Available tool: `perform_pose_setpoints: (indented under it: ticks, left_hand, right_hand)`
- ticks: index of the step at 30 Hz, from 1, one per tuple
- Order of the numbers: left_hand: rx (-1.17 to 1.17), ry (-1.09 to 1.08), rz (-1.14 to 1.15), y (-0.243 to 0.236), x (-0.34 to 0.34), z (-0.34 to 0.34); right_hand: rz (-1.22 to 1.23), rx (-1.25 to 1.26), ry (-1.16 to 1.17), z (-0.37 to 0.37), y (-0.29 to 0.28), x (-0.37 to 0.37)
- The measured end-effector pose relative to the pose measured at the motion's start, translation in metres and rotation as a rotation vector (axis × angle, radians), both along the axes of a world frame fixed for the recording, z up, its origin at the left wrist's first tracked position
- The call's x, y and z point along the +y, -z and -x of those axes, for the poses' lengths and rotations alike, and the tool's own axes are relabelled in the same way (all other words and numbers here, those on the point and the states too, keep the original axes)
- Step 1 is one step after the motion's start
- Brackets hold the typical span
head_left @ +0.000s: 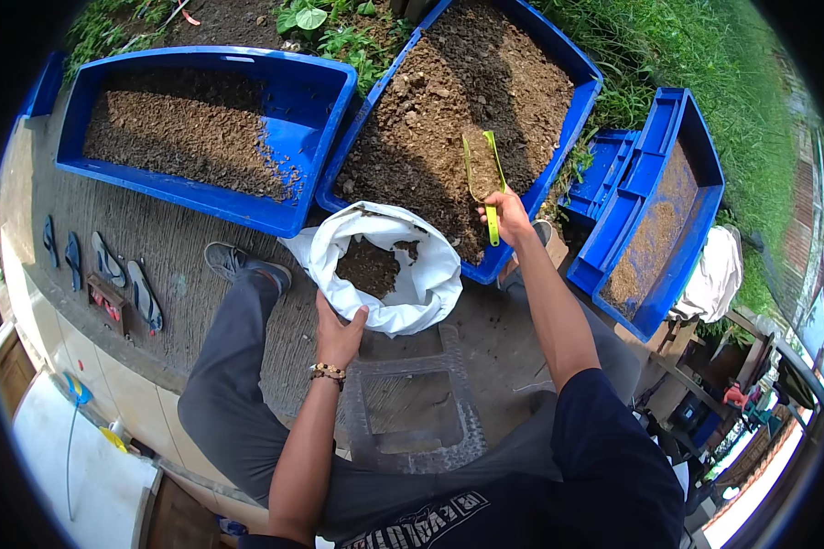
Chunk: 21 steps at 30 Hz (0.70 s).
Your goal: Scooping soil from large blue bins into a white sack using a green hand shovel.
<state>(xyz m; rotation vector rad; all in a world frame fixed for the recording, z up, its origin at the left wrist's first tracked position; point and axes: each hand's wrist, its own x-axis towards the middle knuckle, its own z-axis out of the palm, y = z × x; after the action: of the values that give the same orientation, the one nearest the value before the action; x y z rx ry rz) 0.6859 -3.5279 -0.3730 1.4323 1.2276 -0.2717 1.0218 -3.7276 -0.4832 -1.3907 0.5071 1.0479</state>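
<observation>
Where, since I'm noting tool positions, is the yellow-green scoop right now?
In the head view, the yellow-green scoop is right of centre, in the right hand, over the brown crumbly material in the blue tub at top centre.

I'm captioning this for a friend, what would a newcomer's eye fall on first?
Probably the large blue bin at top centre, holding brown crumbly material, where the right hand grips a yellow-green scoop. Just below, the left hand touches a white sack, rolled open with dark material inside.
</observation>
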Motion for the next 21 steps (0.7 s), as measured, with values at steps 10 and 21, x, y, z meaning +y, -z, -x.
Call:
perform_pose_setpoints:
  ticks: [10,21]
  left_hand:
    - [0.003,0.002,0.018,0.008,-0.003,0.001]
    - [-0.025,-0.013,-0.04,0.007,0.002,0.01]
  right_hand:
    - [0.29,-0.783,-1.338,0.105,-0.152,0.034]
    - [0.414,-1.003,-0.408,0.075,-0.069,0.032]
